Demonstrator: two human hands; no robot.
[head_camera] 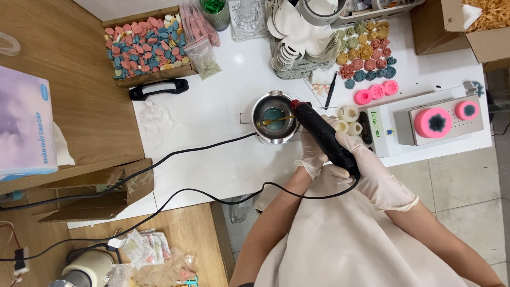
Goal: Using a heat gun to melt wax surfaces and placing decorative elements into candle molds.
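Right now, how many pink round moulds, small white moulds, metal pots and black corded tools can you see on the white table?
Pink round moulds: 5
Small white moulds: 3
Metal pot: 1
Black corded tool: 1
Total: 10

Black gun (pixel 324 139) in white-gloved hands (pixel 366 165). Silver pot (pixel 274 117), teal liquid inside. White table (pixel 212 117). Pink moulds (pixel 433 123), dark blue centres. Red, blue, cream pieces filling the box (pixel 149 48). Beige apron (pixel 340 239).
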